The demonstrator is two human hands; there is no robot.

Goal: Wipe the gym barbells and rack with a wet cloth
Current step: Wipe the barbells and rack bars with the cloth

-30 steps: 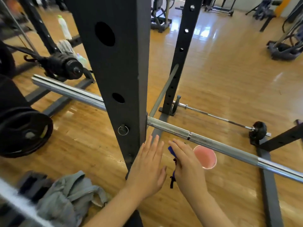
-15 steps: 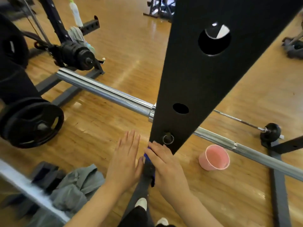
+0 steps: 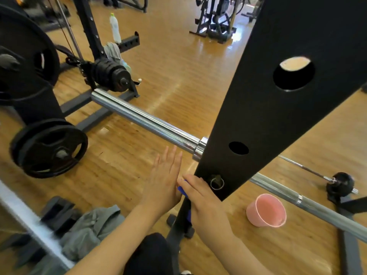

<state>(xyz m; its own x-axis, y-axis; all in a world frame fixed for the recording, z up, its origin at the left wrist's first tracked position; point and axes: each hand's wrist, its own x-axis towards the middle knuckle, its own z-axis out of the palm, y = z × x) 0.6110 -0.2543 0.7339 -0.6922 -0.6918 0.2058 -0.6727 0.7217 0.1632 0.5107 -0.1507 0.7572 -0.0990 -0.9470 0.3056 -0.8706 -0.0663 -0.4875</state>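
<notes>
The black rack upright (image 3: 264,108) rises close in front of me, with round holes and a ring pin near its lower part. A chrome barbell (image 3: 143,118) runs behind it from upper left to lower right. My right hand (image 3: 200,201) presses a blue cloth (image 3: 181,190) against the upright's left edge, fingers laid over the cloth. My left hand (image 3: 163,179) is flat with straight fingers, palm against the same edge and touching the cloth. Most of the cloth is hidden under my right hand.
A pink cup (image 3: 266,210) stands on the wooden floor right of the upright. Black weight plates (image 3: 49,147) lean at the left, a grey garment (image 3: 89,233) lies at the lower left. A thin bar with a black end (image 3: 340,183) lies at the right.
My head moved closer to the upright, which now fills more of the view. Both hands stay on its lower edge with the cloth, having shifted slightly up along it.
</notes>
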